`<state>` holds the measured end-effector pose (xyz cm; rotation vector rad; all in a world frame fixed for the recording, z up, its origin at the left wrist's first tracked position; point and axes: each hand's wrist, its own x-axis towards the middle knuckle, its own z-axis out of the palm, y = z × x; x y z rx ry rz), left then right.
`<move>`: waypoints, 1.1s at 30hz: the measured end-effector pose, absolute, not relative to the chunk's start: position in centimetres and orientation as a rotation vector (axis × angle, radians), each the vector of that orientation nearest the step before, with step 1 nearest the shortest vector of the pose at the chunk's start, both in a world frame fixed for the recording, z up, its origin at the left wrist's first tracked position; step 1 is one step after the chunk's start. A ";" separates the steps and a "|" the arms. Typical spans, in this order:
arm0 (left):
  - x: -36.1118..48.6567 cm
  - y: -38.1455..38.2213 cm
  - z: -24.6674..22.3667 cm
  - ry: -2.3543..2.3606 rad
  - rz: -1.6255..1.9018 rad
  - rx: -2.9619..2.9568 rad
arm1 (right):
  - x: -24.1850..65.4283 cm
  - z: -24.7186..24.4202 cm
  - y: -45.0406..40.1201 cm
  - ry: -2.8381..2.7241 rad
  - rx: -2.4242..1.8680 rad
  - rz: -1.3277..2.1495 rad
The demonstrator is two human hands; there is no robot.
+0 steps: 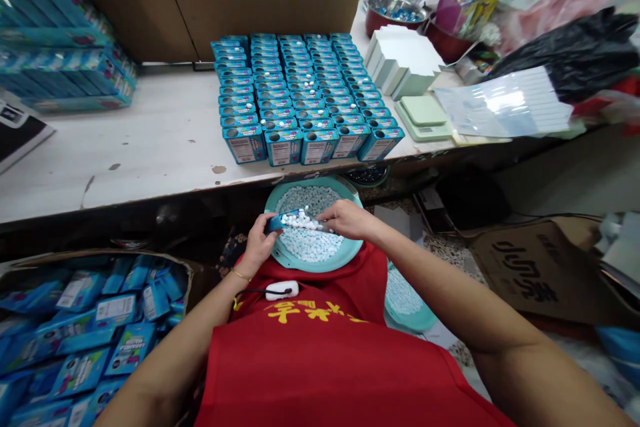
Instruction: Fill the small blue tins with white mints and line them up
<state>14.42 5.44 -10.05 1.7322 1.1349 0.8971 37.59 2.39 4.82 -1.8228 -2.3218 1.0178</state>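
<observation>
My left hand grips a small blue box above the near left side of a turquoise basin. The basin rests at my lap and holds many small white candies. My right hand is closed on the handle of a scoop, whose tip points left at the box. White candies are heaped on the scoop, right at the box's mouth. Fingers and candies hide much of the scoop, and its exact shape cannot be made out.
Rows of blue boxes stand on the white table, some with loose candies on top. A pale green scale is to their right. At lower left, a carton holds blue packs. Another candy basin sits low at right.
</observation>
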 end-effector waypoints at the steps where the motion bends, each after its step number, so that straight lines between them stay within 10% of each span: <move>1: 14.5 5.4 -9.8 1.133 0.897 1.743 | 37.2 5.4 2.6 -2.387 -1.851 0.969; 13: 14.3 5.2 -9.3 1.140 0.944 1.792 | 38.6 7.6 0.9 -2.291 -1.938 0.962; 33: 12.6 11.1 -2.2 1.063 1.295 1.482 | 43.1 -4.3 -3.6 -1.344 -1.921 1.288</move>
